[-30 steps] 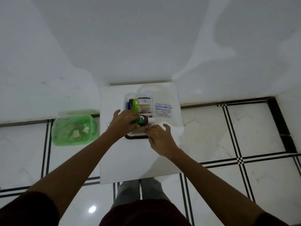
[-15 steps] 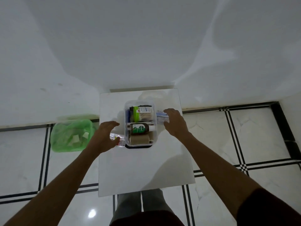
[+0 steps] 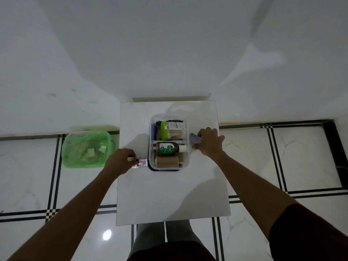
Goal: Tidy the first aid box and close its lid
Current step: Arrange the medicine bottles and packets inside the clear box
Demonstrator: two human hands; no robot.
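At the near edge of the white table (image 3: 169, 200) the surface is bare, and the person's two forearms reach in over it from below. Farther in, just off the table's left edge, the left hand (image 3: 120, 162) is curled, its fingers clamped on a small foil blister strip (image 3: 140, 162) that lies just beside the lower left corner of the first aid box (image 3: 168, 142). The box, a clear plastic tub, stands toward the far half of the table, midway between the left and right edges, with no lid on it; a dark blue edge shows under its near end (whether that is the lid, I cannot tell). Inside, at the near end, lies a tan bandage roll (image 3: 167, 161); past it a brown Dettol bottle (image 3: 170, 148) with a green label lies on its side, white cap toward the right; in the far compartment sits a packet with a green flap (image 3: 170, 129). By the table's right edge, the right hand (image 3: 210, 143) rests just beside the box, fingers closed on a small bluish packet (image 3: 194, 138). On the tiled floor left of the table stands a green bin (image 3: 87, 148) with paper scraps in it.
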